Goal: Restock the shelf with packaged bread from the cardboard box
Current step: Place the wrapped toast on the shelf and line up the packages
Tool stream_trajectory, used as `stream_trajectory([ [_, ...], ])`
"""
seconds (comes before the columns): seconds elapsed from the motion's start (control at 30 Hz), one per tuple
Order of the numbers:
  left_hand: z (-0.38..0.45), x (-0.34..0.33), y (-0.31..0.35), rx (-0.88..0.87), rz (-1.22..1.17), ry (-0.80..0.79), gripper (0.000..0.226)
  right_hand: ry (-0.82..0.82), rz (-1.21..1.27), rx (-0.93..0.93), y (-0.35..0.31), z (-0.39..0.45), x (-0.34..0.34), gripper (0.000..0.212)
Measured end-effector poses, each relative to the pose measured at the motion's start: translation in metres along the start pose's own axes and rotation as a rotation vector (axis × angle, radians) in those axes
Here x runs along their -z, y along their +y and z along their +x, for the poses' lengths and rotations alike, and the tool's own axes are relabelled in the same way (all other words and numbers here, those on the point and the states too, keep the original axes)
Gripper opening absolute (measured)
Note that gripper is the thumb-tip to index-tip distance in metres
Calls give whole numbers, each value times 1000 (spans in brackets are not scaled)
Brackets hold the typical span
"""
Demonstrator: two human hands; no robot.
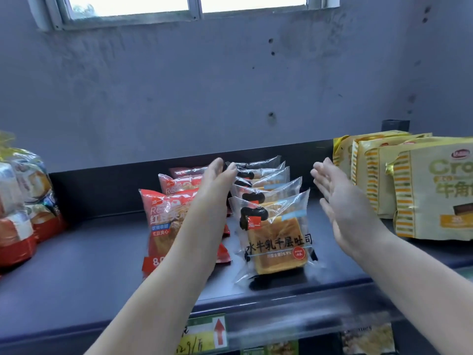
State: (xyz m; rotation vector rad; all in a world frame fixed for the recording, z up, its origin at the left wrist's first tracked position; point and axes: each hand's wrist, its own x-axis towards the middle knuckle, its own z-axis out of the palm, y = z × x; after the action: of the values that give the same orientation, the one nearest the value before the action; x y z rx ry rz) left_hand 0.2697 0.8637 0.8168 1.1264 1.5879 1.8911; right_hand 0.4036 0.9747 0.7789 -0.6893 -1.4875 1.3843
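A row of several clear packs of toast bread (pixel 275 234) stands upright on the dark shelf (pixel 84 272), one behind another. My left hand (pixel 215 185) is flat and open along the row's left side, its fingertips touching the rear packs. My right hand (pixel 337 198) is open, palm facing the row from the right, a small gap away. Neither hand holds anything. Behind my left forearm stands a row of red bean bread packs (pixel 163 219). The cardboard box is out of view.
Yellow croissant bags (pixel 419 190) stand at the right end of the shelf. Red and clear bread bags (pixel 23 201) fill the left end. A grey wall rises behind; price tags (pixel 204 334) hang on the shelf's front rail.
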Motion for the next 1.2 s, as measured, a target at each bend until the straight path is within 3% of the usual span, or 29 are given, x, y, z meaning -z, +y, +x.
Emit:
stream_trajectory([
  [0.1,-32,-2,-3,-230,62,-26,36,103,-53,192,-3,-21,5,33],
  [0.33,-69,-25,-32,-415,46,-235,51,228,-143,398,-2,-64,26,30],
  [0.57,-73,-82,-33,-314,86,-295,59,337,-398,567,-15,-59,100,18],
  [0.67,-65,-121,-29,-185,54,-358,38,411,-508,642,-11,-45,139,23],
  [0.73,-56,-151,-29,-84,-10,-378,31,460,-515,591,-7,-32,168,25],
  [0.97,-29,-227,-30,142,-20,-299,60,555,-445,353,-14,26,260,35],
  [1.1,-20,-251,-36,195,35,-236,63,398,-273,51,-4,52,284,66],
  [1.17,-11,-260,-40,206,5,-187,50,306,-176,-20,1,61,292,78],
  [1.2,-5,-263,-41,223,-11,-154,40,275,-140,-31,1,64,295,74],
])
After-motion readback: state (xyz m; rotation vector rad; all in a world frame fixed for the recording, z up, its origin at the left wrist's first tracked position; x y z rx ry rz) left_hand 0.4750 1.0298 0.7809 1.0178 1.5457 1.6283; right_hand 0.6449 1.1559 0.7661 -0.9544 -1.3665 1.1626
